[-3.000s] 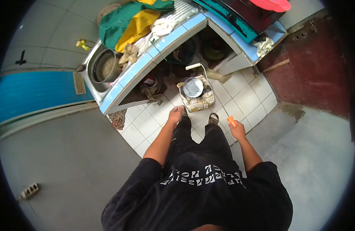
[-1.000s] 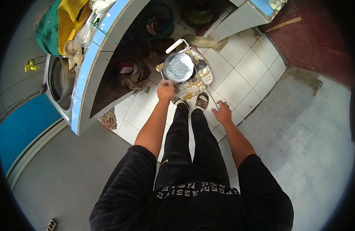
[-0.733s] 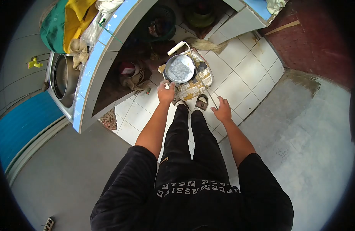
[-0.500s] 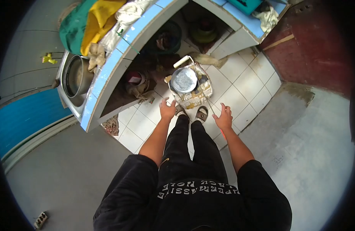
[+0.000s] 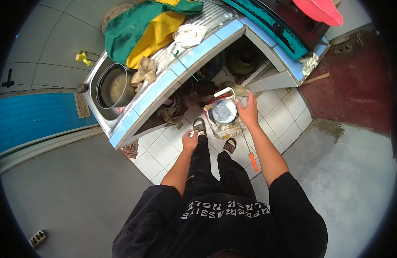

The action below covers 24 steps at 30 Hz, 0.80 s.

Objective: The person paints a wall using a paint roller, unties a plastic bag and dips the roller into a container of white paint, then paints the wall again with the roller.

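Okay, roller [image 5: 223, 92] lay at the round pan [image 5: 224, 111], just beside the right hand [image 5: 247, 109], thumb and fingers apart, contact unclear. Left hand [image 5: 190, 140] was away from it, fingers curled, couldn't tell if gripping.

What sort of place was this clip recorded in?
Probably a home kitchen, perhaps being painted. A sink holding a metal pot is set beside a blue-edged tiled counter, with what looks like a stove further along, and a paint roller is down by the floor.
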Tool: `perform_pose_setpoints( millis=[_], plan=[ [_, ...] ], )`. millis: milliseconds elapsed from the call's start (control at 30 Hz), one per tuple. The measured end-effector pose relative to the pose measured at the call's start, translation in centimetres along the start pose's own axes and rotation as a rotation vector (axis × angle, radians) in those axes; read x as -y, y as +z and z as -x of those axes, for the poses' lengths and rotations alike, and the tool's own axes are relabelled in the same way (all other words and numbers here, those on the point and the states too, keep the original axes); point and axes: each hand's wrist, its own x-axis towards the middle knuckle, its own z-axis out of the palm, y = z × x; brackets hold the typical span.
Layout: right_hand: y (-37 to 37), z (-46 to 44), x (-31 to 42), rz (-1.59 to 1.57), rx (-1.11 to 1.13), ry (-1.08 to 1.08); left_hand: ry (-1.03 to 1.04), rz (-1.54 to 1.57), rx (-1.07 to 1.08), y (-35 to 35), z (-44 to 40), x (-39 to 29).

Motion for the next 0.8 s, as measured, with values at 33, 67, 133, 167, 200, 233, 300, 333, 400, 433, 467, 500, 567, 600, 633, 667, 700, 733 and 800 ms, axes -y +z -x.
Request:
perform_pose_setpoints(
  millis=[33, 67, 133, 167, 200, 233, 300, 333, 400, 433, 467, 500, 567, 600, 633, 667, 700, 733, 800],
  plan=[
    [0.2, -1.8, 2.5, -0.028, -0.013, -0.07, -0.002, 0.008, 0.002, -0.7, -0.5, -0.4],
    [0.4, -3.5, 5.0, -0.059, -0.024, -0.142, 0.006, 0.032, 0.015, -1.6, -1.2, -0.8],
    [1.1, -6.9, 9.8, -0.026, -0.028, -0.185, 0.06, 0.073, 0.015, -2.9, -3.5, -0.9],
    [1.5, -8.5, 12.1, 0.01, -0.034, -0.214, 0.076, 0.058, 0.03, -3.6, -4.3, -1.4],
    [1.9, -10.1, 14.1, 0.05, -0.048, -0.24, 0.064, 0.072, 0.066, -4.7, -4.6, -2.6],
    [2.4, -11.7, 15.9, 0.093, -0.063, -0.264, 0.051, 0.086, 0.104, -5.8, -5.0, -3.8],
    [3.3, -14.6, 18.9, 0.11, -0.113, -0.344, 0.081, 0.06, 0.129, -7.0, -6.5, -4.4],
    [3.9, -16.1, 20.1, 0.095, -0.106, -0.376, 0.109, 0.031, 0.154, -7.5, -7.1, -4.5],
    [5.0, -18.2, 22.0, 0.082, -0.094, -0.408, 0.12, -0.01, 0.182, -8.3, -8.0, -4.9],
    [5.5, -19.0, 22.9, 0.114, -0.086, -0.416, 0.135, -0.053, 0.207, -8.7, -8.4, -5.1],
    [5.9, -19.4, 23.7, 0.146, -0.077, -0.424, 0.164, -0.086, 0.204, -8.9, -8.8, -4.8],
    [6.1, -19.7, 24.4, 0.146, -0.073, -0.422, 0.16, -0.087, 0.204, -9.2, -9.2, -4.5],
    [6.7, -20.2, 25.3, 0.254, -0.023, -0.398, 0.184, -0.096, 0.213, -9.7, -10.0, -3.9],
    [7.0, -20.5, 25.6, 0.274, 0.011, -0.365, 0.168, -0.096, 0.243, -10.1, -10.4, -3.7],
    [7.3, -20.6, 25.7, 0.273, 0.013, -0.364, 0.166, -0.097, 0.243, -10.4, -10.7, -3.4],
    [7.7, -20.7, 25.6, 0.292, -0.005, -0.385, 0.133, -0.125, 0.254, -10.8, -10.9, -3.4],
    [8.1, -21.0, 25.5, 0.31, -0.025, -0.406, 0.101, -0.152, 0.264, -11.1, -11.1, -3.4],
    [8.4, -21.1, 25.3, 0.31, -0.026, -0.405, 0.102, -0.153, 0.265, -11.4, -11.2, -3.4],
    [8.6, -21.4, 25.4, 0.316, -0.023, -0.443, 0.159, -0.233, 0.23, -11.6, -11.3, -3.1]
  ],
)
